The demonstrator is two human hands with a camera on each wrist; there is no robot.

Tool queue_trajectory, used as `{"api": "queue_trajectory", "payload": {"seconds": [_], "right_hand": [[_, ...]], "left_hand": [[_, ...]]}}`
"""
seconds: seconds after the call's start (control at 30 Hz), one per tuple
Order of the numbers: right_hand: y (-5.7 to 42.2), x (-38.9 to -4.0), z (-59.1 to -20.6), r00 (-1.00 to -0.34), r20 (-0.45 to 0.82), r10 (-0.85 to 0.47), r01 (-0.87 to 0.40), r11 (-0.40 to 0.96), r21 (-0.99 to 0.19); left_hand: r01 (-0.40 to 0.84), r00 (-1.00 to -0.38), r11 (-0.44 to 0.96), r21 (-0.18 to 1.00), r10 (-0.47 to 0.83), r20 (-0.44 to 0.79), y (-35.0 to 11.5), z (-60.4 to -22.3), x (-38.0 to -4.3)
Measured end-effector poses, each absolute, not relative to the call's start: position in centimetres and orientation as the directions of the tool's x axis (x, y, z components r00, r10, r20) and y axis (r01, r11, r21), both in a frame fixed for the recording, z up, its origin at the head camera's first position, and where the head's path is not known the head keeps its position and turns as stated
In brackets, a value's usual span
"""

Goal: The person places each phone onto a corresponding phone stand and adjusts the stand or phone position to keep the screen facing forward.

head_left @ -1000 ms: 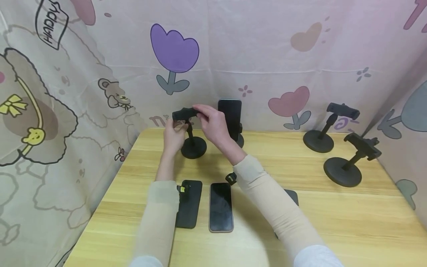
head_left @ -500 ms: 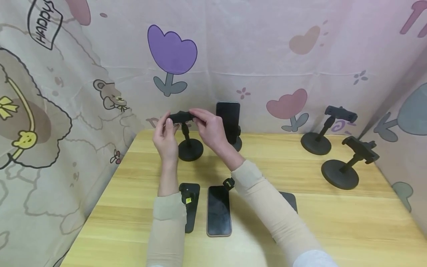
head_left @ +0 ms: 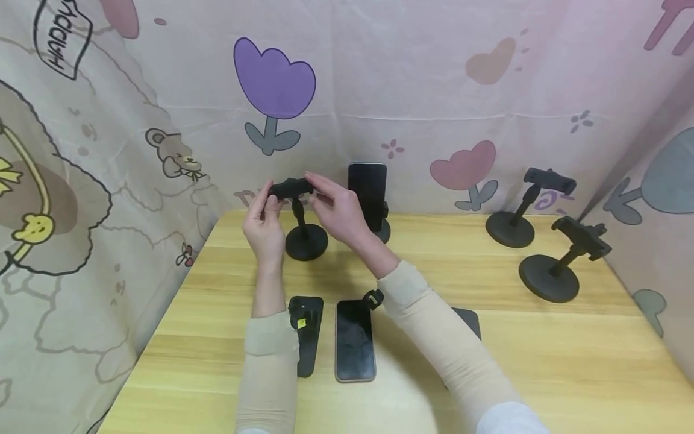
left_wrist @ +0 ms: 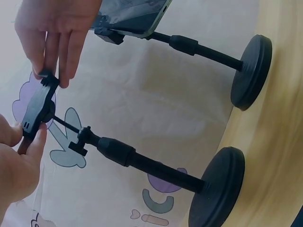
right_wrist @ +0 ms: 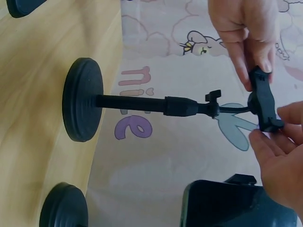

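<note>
A black phone stand with a round base stands upright on the table at the back left. Its clamp lies sideways across the top of the stem. My left hand pinches the clamp's left end between thumb and fingers. At the clamp's right end my right hand holds on with its fingertips, thumb below. Both wrist views show the clamp between the two hands, without a phone in it. Just right of this stand, a second phone stand carries an upright phone.
Two phone stands with bare clamps stand at the right. Near the front lie a phone face down, a phone face up and a dark flat thing partly under my right sleeve. A patterned cloth hangs behind the table.
My left hand has shifted left and changed its hold, its thumb now in front of the clamp's end. The right hand stays at the other end. The head view has turned slightly.
</note>
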State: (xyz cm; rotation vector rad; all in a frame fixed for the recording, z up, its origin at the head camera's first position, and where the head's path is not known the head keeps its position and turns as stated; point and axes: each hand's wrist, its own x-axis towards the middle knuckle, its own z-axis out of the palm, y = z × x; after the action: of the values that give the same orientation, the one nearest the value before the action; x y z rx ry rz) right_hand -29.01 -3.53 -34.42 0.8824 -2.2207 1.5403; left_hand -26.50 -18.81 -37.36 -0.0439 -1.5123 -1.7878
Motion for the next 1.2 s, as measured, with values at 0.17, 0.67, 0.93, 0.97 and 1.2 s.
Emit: {"api": "queue_trajectory", "payload": {"seconds": [0.17,0.67,0.93,0.97,1.2], "right_hand": [[-2.4,-28.0,-34.5,-0.754,0.530,-0.389,-0.642,0.266,-0.719],[2.1,-23.6,-37.8,-0.757,0.351,-0.551,-0.593,0.354,-0.723],[3.1,-22.1,-39.4,-0.711,0.080,-0.699,-0.604,0.549,-0.578],[3.1,-21.9,-39.7,-0.693,0.040,-0.719,-0.617,0.564,-0.549],[2.3,-20.9,-41.6,-0.617,-0.212,-0.758,-0.660,0.645,-0.385]], "left_hand": [[0.550,-0.706,0.035,0.835,-0.514,0.486,-19.1,-37.4,-26.4],[0.515,-0.709,0.095,0.852,-0.511,0.486,-19.3,-37.2,-26.0],[0.502,-0.706,0.111,0.858,-0.520,0.481,-19.3,-37.2,-26.0],[0.502,-0.706,0.110,0.858,-0.521,0.480,-19.3,-37.2,-26.0],[0.505,-0.707,0.111,0.856,-0.516,0.484,-19.3,-37.2,-26.0]]}}
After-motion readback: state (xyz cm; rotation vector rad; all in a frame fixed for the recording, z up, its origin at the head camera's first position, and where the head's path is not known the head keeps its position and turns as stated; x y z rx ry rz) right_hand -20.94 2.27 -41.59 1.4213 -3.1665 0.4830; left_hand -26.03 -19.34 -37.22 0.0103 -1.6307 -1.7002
